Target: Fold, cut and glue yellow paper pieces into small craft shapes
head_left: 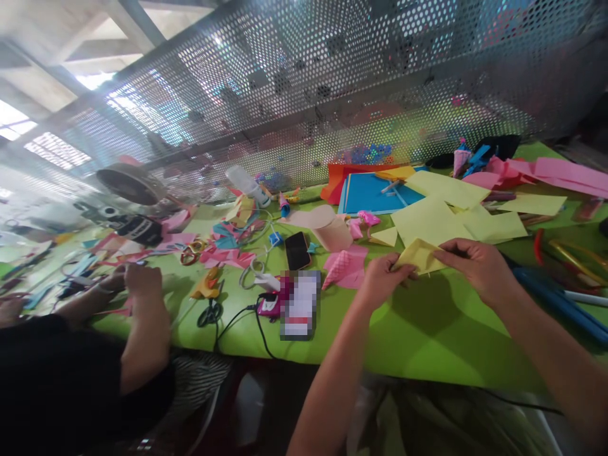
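Observation:
Both my hands hold a small folded yellow paper piece (418, 256) just above the green table (427, 342). My left hand (384, 276) pinches its left corner. Over its right edge my right hand (477, 266) grips with the fingers curled. More yellow paper sheets (439, 215) lie flat right behind the piece. A pink pleated paper shape (342, 266) rests on the table just left of my left hand.
A co-worker in black sits at the left with hands (135, 278) on the table. Scissors (210, 311), a black phone (297, 250), cables, a blue sheet (375, 193), pink paper (565, 174), a desk fan (129, 183) and a perforated metal screen (332, 88) surround the work area.

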### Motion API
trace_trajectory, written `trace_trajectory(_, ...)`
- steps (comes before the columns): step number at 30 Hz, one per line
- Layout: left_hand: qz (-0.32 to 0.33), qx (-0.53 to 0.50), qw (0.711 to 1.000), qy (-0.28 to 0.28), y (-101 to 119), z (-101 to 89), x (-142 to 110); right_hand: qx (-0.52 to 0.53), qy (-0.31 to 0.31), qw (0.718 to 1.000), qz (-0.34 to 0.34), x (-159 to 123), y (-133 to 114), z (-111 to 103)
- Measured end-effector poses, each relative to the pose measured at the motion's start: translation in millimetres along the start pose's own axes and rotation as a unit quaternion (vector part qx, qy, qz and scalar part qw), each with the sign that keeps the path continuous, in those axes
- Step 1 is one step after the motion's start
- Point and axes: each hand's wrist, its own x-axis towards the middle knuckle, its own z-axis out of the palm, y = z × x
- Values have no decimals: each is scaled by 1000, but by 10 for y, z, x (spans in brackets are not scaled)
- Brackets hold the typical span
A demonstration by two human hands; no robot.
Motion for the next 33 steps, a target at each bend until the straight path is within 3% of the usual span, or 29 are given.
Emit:
trace_trajectory(4, 13, 19, 1000, -6, 1, -71, -25, 8, -4, 1000, 2, -11, -8, -6)
trace_trajectory(9, 54, 63, 997, -6, 56, -114, -57, -76, -20, 997, -20, -41, -38, 21)
trace_trajectory(12, 81, 55, 994, 38, 87, -94, -47, -116, -60, 991, -25, -63, -63, 51)
trace_trajectory(14, 79, 44, 994, 68, 89, -72, -34, -115, -55, 992, -26, -63, -66, 53)
trace_trajectory(19, 81, -52, 978, 183, 73, 8, -9, 36, 31, 998, -30, -10, 3, 35)
trace_trajectory(22, 96, -97, 962, 236, 72, 84, -6, 96, -11, 995, 9, -10, 55, 125)
trace_trajectory(26, 111, -125, 956, 241, 50, 189, -8, 125, -88, 985, 84, -78, 90, 323)
trace_trajectory(33, 94, -145, 959, 223, 26, 202, -9, 73, -48, 995, 53, -107, 45, 330)
